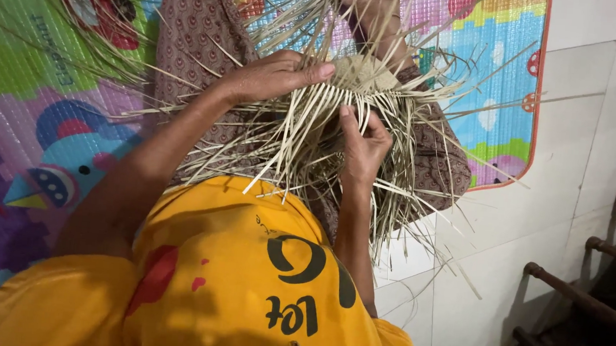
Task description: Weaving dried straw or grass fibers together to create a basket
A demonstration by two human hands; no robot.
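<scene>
- The left hand [275,75] lay spread and flat over the woven start of a straw piece [363,75], its fingers stretched toward the tight plaited patch and pressing loose strips down against it.
- The right hand [360,144] was narrowed to a pinch just below that patch, thumb and fingertips closed on one or two pale strips pulled up from the fan of loose ends.
- The woven patch sat between the two hands, propped over the person's lap on the patterned trouser legs [202,33], with a bare foot [371,2] touching its far side.
- Long loose straw strips [302,150] splayed out from the patch in every direction, down over the yellow shirt [226,276] and out toward the mat's right edge.
- Judging by the grips, the step in hand was the plaiting itself: one hand held the finished weave still while the other picked out the next strip.
- The next move would seem to call for leading the pinched strip over and under its neighbours close to the patch, keeping the left hand's pressure so the weave did not loosen.
- Everything rested on a bright foam play mat [50,101], printed with cartoon shapes, laid on the floor.
- Beyond the mat's right edge were pale floor tiles [581,143], and a dark wooden rail frame [606,292] stood near the lower right corner.
</scene>
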